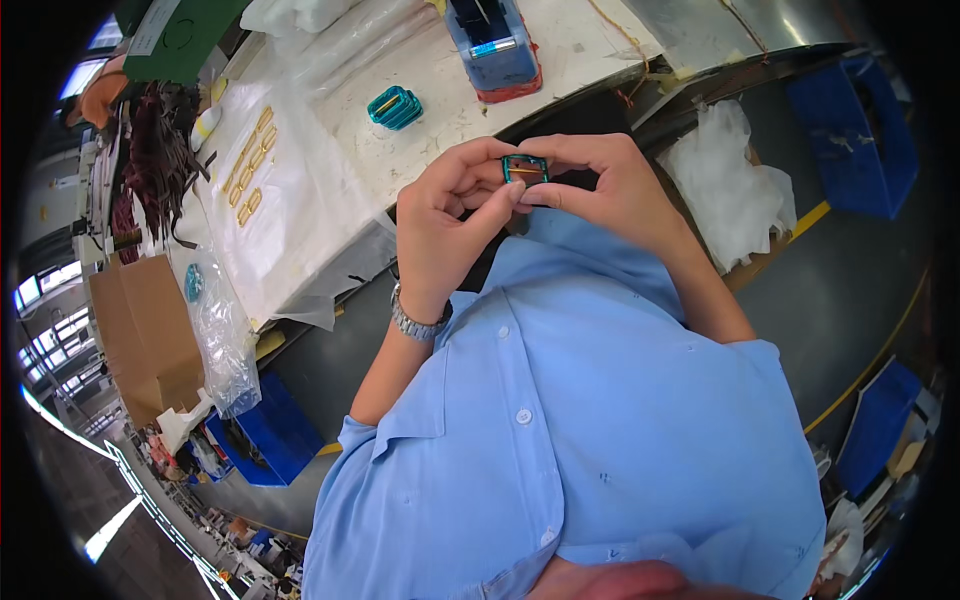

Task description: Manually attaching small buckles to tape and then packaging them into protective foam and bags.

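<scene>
Between both hands I hold a small rectangular buckle (525,170), teal at its frame with a gold bar across the middle. My left hand (450,205) pinches its left side and lower edge with thumb and fingers. On the other side, my right hand (605,185) grips the right end, its thumb at the lower edge. A small stack of teal buckles (395,107) rests on the table beyond my left hand. Farther left, several gold buckles (250,165) lie in rows on a white sheet.
A blue tape dispenser (492,50) stands on the white worktable (350,150). Dark red strips (160,150) hang at the left, above a cardboard box (148,335) and a clear plastic bag (222,345). Blue bins (265,430) sit on the floor; white padding (725,175) lies at right.
</scene>
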Action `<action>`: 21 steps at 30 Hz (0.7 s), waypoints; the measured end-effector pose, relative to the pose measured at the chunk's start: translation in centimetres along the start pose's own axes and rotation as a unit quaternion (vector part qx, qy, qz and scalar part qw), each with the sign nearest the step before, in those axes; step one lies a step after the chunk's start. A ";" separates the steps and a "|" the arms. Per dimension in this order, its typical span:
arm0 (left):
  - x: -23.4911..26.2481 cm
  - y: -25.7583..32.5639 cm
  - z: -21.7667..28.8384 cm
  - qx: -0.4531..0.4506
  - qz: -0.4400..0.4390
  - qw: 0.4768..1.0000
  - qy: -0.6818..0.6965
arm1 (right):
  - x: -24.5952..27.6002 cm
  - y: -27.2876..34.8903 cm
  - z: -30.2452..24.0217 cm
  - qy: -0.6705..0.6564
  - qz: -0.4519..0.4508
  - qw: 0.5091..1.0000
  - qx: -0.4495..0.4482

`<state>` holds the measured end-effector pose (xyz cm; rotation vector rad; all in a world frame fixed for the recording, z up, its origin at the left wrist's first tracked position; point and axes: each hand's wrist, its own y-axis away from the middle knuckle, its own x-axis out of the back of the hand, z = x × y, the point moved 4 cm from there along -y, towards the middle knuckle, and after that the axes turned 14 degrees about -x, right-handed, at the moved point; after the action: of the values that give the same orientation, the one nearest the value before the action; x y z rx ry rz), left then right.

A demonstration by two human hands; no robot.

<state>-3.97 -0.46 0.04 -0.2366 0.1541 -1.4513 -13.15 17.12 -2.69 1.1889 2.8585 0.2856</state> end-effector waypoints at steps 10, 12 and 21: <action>1.7 2.8 0.3 0.016 -0.006 1.000 0.007 | -2.8 1.2 -1.2 0.115 -0.013 0.990 0.081; 1.9 2.8 0.6 -0.003 0.026 1.000 0.007 | -3.1 1.3 -1.3 0.040 -0.021 0.998 0.044; 1.8 3.4 0.4 -0.014 -0.001 1.000 0.009 | -2.7 0.6 -1.1 -0.019 -0.012 0.999 -0.036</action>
<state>-0.39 -1.84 -0.37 -0.2468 0.1897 -1.4552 -10.92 15.46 -1.63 1.1340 2.8017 0.3572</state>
